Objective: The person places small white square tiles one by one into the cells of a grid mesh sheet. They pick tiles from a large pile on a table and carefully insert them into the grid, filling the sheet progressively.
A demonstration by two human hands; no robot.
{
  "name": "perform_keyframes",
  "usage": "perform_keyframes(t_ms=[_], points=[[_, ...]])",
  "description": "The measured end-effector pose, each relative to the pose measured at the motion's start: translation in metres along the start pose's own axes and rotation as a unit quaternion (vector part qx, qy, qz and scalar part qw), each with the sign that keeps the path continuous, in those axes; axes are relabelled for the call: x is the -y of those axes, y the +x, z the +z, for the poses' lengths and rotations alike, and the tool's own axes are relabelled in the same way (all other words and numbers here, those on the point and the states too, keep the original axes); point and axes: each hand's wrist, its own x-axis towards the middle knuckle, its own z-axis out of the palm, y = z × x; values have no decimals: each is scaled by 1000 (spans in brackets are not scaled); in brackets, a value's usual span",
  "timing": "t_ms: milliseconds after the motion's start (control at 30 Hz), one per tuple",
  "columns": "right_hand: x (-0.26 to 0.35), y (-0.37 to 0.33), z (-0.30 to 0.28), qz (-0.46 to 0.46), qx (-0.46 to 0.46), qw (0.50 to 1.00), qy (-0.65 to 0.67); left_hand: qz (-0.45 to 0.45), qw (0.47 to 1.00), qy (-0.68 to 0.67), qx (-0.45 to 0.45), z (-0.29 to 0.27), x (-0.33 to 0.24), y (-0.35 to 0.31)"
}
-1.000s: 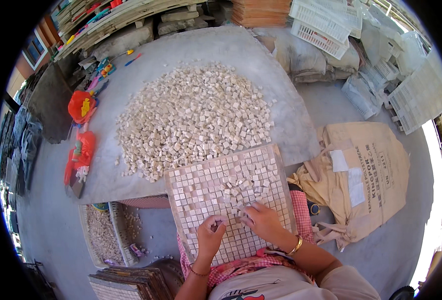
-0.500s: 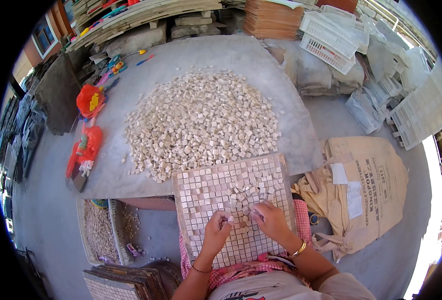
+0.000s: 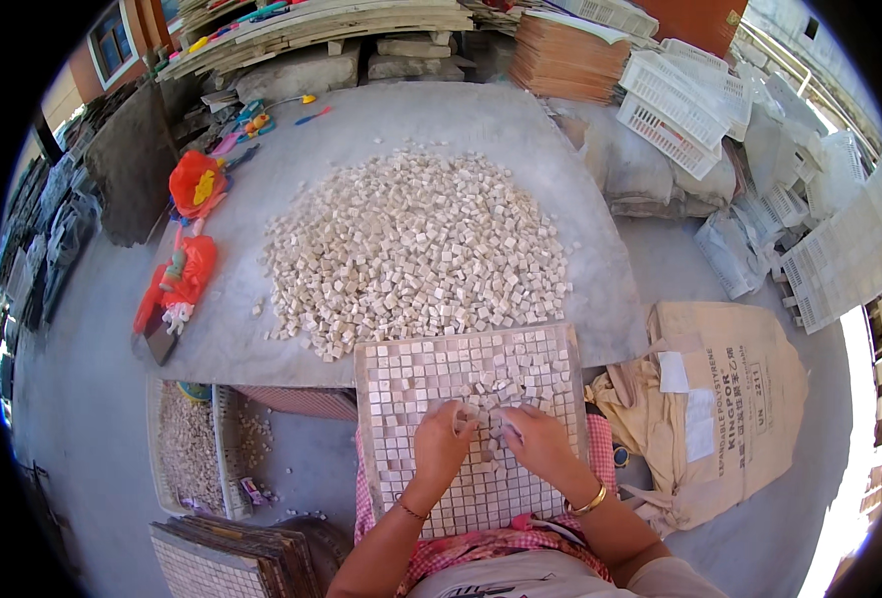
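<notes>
A square framed grid tray [image 3: 369, 391] rests over my lap against the table edge, most of its cells filled with small pale stone tiles. Several loose tiles [image 3: 509, 389] lie heaped on top of it, right of centre. My left hand [image 3: 443, 445] is closed in a pinch over the middle of the tray, with a pale tile at its fingertips. Close beside it, my right hand [image 3: 538, 441] has its fingers curled together at the loose tiles; what they hold, if anything, is too small to make out. A wide pile of tiles [image 3: 416, 254] covers the table just beyond.
The grey table [image 3: 211, 349] carries red plastic bags [image 3: 193, 267] on its left. Below stand a white crate [image 3: 229, 453] of tiles and a stack of filled trays [image 3: 211, 563]. A tan sack [image 3: 735, 419] lies at right; white baskets [image 3: 675, 110] sit at the back right.
My two hands have come closer together over the tray, and the left has moved slightly up toward the loose tiles. The whole view has shifted a little.
</notes>
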Motion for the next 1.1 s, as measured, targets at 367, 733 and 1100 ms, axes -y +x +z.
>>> perform_keyframes(t_ms=[367, 733, 1100], points=[[-5, 1, 11, -2, 14, 1000, 8, -30, 996, 70, -43, -11, 10, 0], [12, 18, 28, -23, -25, 999, -26, 3, 995, 83, -53, 0, 17, 3], [7, 33, 23, -15, -3, 998, -59, -128, 981, -137, -57, -34, 20, -10]])
